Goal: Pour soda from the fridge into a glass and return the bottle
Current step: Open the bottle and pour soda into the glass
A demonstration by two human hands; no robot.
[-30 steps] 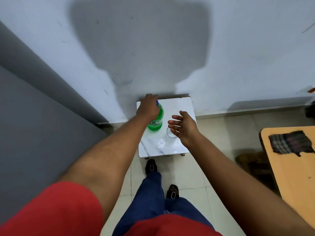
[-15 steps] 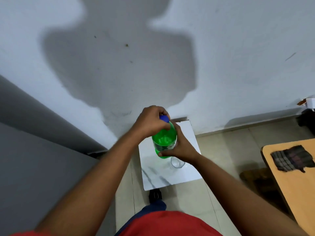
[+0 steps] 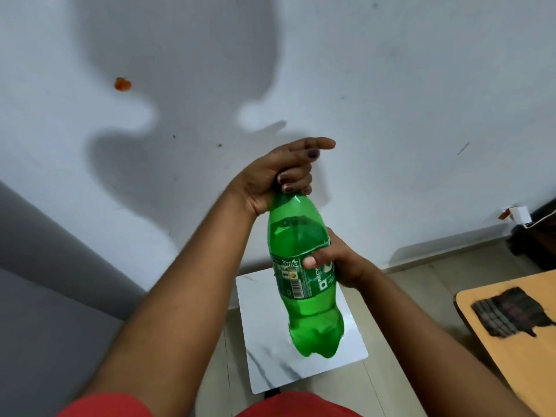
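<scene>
A green soda bottle (image 3: 304, 296) with a Sprite label is held up in front of me, above the small white marble table (image 3: 270, 365). My right hand (image 3: 337, 261) grips the bottle's middle at the label. My left hand (image 3: 285, 173) is closed over the cap and neck, so the cap is hidden. The bottle stands roughly upright, slightly tilted, with liquid filling most of it. The glass is hidden behind the bottle.
A white wall rises straight ahead. The grey fridge side (image 3: 45, 296) fills the left. At the right edge stands a wooden table (image 3: 511, 356) with a dark checked cloth (image 3: 508, 314). A white charger (image 3: 519, 215) hangs on the wall at right.
The bottle has been lifted off the marble table and raised closer to me. My right hand took hold of its middle. My left hand stays on the cap.
</scene>
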